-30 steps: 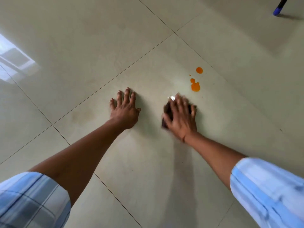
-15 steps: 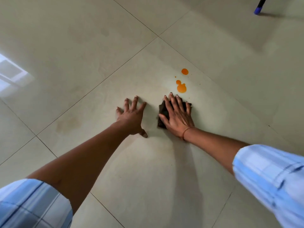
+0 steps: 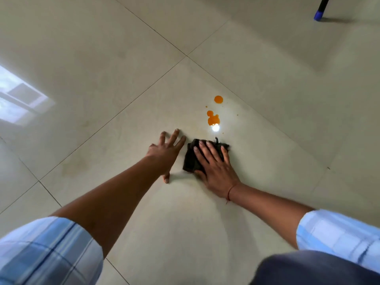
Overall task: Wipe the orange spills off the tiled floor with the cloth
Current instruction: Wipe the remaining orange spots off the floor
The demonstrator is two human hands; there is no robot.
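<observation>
Head cam: one crumpled dark brown cloth (image 3: 190, 160) lies on the glossy beige tiled floor (image 3: 102, 79), pinned under the right hand (image 3: 216, 169) with fingers flat and straight, not gripping. The left hand (image 3: 165, 152) rests beside it, fingers splayed. Two orange liquid spills (image 3: 213, 119) sit just past the cloth, untouched.

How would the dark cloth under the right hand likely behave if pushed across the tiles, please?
The dark cloth looks soft and floppy: it lies bunched, with a frayed far edge. It would probably slide easily, since the tiled floor is glossy. Pressed flat by the right hand, it likely won't crumple much.
</observation>
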